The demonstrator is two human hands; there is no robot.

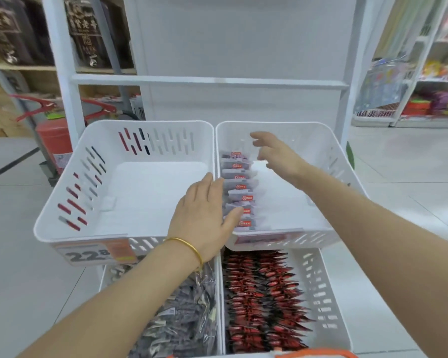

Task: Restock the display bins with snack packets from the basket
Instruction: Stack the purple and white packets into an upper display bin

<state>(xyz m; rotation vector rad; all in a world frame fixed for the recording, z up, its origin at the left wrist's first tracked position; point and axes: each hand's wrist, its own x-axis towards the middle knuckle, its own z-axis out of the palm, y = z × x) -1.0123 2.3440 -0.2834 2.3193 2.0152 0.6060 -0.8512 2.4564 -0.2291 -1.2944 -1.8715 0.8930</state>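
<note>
Two white slotted display bins sit side by side on the top tier. The left bin (70,192) holds nothing. The right bin (318,140) has one row of grey snack packets (239,188) with red labels along its left wall. My left hand (204,215) lies flat over the divide between the bins, its thumb touching the front packets. My right hand (274,151) hovers over the back of the right bin, fingers spread and loosely bent, holding nothing. An orange basket rim (318,353) shows at the bottom edge.
The lower tier has a bin of grey packets (181,313) and a bin of red-black packets (261,298). A price label (93,254) hangs on the left bin's front. A red fire extinguisher (55,140) stands at the left, store shelves (424,73) at the right.
</note>
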